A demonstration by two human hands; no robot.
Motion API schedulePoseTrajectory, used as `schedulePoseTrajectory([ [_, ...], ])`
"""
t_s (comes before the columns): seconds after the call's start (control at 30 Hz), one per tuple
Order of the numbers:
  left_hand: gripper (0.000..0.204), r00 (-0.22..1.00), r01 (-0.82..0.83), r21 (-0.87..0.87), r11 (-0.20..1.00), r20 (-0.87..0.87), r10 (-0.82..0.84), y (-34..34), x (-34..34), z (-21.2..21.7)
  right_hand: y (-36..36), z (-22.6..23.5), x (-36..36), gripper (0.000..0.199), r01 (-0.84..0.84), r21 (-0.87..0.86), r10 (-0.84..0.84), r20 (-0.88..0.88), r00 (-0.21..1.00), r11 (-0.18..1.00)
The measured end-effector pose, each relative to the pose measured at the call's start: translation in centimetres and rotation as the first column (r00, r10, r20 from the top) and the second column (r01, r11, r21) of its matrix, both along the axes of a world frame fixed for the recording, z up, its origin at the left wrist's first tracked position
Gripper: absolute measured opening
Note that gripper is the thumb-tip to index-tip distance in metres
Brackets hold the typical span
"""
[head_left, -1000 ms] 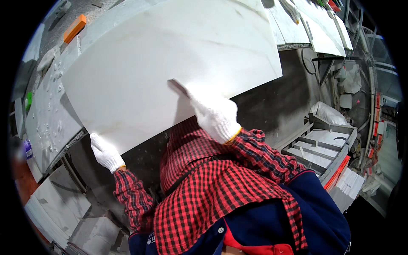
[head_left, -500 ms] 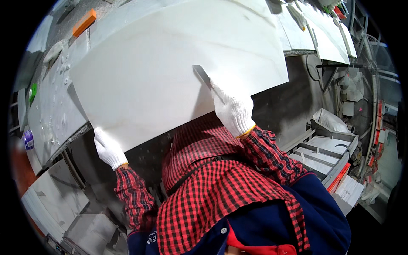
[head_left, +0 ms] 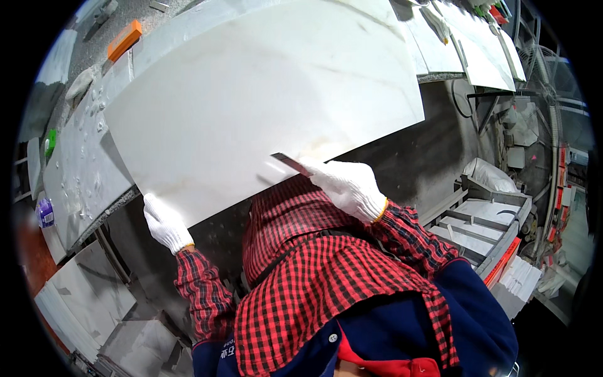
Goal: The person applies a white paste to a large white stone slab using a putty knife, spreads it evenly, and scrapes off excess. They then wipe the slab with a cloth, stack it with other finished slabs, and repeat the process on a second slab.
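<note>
A large white stone-like slab (head_left: 264, 88) with faint veining lies in front of me, its near edge reaching out over the bench edge. My left hand (head_left: 166, 223), in a white knit glove, grips the slab's near left corner; some of its fingers are hidden. My right hand (head_left: 348, 190), gloved alike, is closed around a flat grey metal scraper blade (head_left: 290, 163). The blade sticks out to the left, low over the slab's near edge. Whether it touches the surface I cannot tell.
An orange block (head_left: 124, 40) rests on the bench at far left. Nearer stand a green item (head_left: 50, 143) and a purple container (head_left: 45, 212). More white panels (head_left: 480, 60) lie at far right. A metal-framed rack (head_left: 483, 217) stands to the right, stacked boards (head_left: 88, 289) at lower left.
My right hand has drawn the blade toward me, from the middle of the slab to its near edge, and the blade now lies flatter. My left hand stays at the corner.
</note>
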State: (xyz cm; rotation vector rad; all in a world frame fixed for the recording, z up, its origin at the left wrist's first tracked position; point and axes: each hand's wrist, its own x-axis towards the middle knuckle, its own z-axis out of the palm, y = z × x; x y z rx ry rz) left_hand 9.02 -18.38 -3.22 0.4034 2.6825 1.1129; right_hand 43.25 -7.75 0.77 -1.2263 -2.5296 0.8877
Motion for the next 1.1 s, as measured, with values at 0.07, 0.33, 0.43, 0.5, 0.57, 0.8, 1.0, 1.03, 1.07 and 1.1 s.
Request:
schedulePoseTrajectory([
  [0.07, 0.064, 1.0, 0.001, 0.001, 1.0, -0.001, -0.001, 0.0, 0.0, 0.0, -0.4, -0.5, 0.6, 0.038, 0.09, 0.04, -0.085, -0.109, 0.99, 0.995],
  [0.33, 0.06, 0.997, 0.02, 0.043, 0.999, -0.069, -0.017, -0.1, -0.2, -0.9, -0.5, 0.4, -2.0, 0.044, -0.239, -0.173, 0.286, 0.348, 0.893, 0.955],
  [0.43, 0.06, 0.998, 0.009, 0.048, 0.999, -0.06, -0.006, 0.0, 0.0, -0.5, -1.3, -1.3, -1.9, 0.044, -0.372, -0.049, 0.375, 0.147, 0.915, 0.927],
  [0.5, 0.06, 0.998, 0.01, 0.059, 0.998, -0.067, -0.006, 0.0, 0.0, -0.4, -0.3, 0.0, -2.3, 0.042, -0.187, -0.159, 0.196, 0.044, 0.98, 0.969],
  [0.57, 0.059, 0.996, 0.026, 0.075, 0.997, -0.085, -0.02, -0.1, -0.2, -0.7, 0.7, -0.1, -2.5, 0.039, 0.07, 0.043, -0.067, -0.073, 0.995, 0.997],
  [0.8, 0.058, 0.998, 0.015, 0.075, 0.997, -0.068, -0.01, -0.2, -0.3, -1.1, 3.1, -1.0, -3.1, 0.038, 0.41, 0.284, -0.36, -0.211, 0.909, 0.867],
  [1.0, 0.057, 0.992, -0.007, 0.063, 0.998, -0.124, 0.015, 0.2, 0.0, -1.3, 4.0, -3.4, -3.0, 0.044, 0.396, 0.432, -0.305, -0.266, 0.914, 0.81],
  [1.03, 0.057, 0.993, -0.026, 0.051, 0.998, -0.11, 0.032, 0.3, 0.1, -1.3, 3.8, -1.6, -4.2, 0.048, 0.282, 0.357, -0.241, -0.157, 0.958, 0.891],
  [1.07, 0.058, 0.991, -0.03, 0.044, 0.999, -0.126, 0.036, 0.0, -0.2, -1.8, 3.6, 0.2, -5.4, 0.052, 0.165, 0.262, -0.156, -0.056, 0.986, 0.951],
  [1.1, 0.058, 0.989, -0.035, 0.066, 0.997, -0.14, 0.044, 0.0, -0.3, -2.2, 3.3, 2.5, -6.6, 0.055, 0.082, 0.11, -0.091, 0.076, 0.993, 0.991],
])
